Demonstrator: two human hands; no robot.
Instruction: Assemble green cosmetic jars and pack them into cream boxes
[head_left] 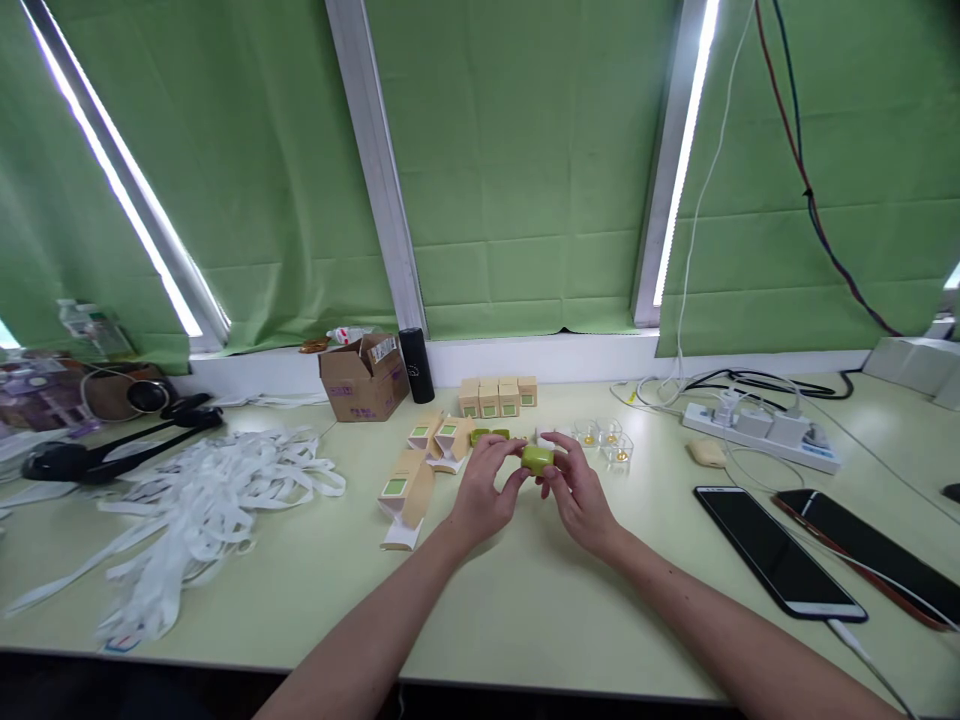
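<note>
My left hand (486, 490) and my right hand (583, 500) meet over the middle of the table, fingertips closed on a small, shiny yellow-green block (538, 460) with rounded edges. It is held just above the tabletop, with thumbs and fingers on its two sides. Behind my left hand lie more green pieces (484, 435), partly hidden. Left of that hand are small opened cardboard boxes (405, 485) with green square labels, their flaps spread. Beyond my right hand stand several small clear cups (619, 450) with gold-coloured bottoms.
Closed small boxes (499, 398) stand at the back beside a black cylinder (416, 365) and a brown carton (365, 378). White straps (217, 500) are heaped at the left. Rightward lie a power strip (761, 437), cables, a phone (780, 552) and a dark flat case (874, 550).
</note>
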